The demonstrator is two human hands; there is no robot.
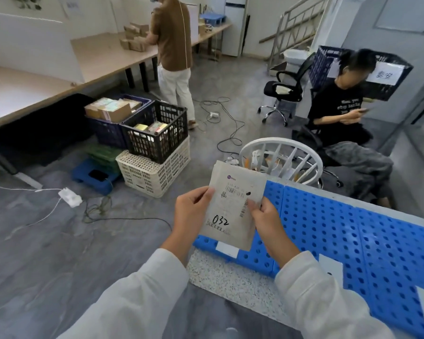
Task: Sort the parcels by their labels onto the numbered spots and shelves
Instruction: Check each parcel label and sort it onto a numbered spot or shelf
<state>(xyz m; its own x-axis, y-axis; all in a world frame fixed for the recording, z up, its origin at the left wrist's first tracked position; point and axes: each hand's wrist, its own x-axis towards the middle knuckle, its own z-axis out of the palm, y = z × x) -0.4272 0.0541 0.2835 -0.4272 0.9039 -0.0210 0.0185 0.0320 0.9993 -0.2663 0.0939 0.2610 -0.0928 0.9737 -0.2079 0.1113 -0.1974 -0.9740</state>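
Note:
I hold a flat grey parcel envelope (233, 206) upright in front of me with both hands. Its label shows barcodes and a handwritten "032" near the bottom. My left hand (190, 216) grips its left edge and my right hand (267, 220) grips its right edge. Behind and below the parcel lies a blue perforated plastic pallet (353, 236) carrying white paper spot tags (227, 249), whose numbers I cannot read.
Stacked crates (154, 140) with boxed parcels stand on the floor to the left. Cables and a power strip (70, 196) trail across the grey floor. One person stands at a long table (96, 57); another sits on a chair at right. A white round rack (280, 159) stands behind the pallet.

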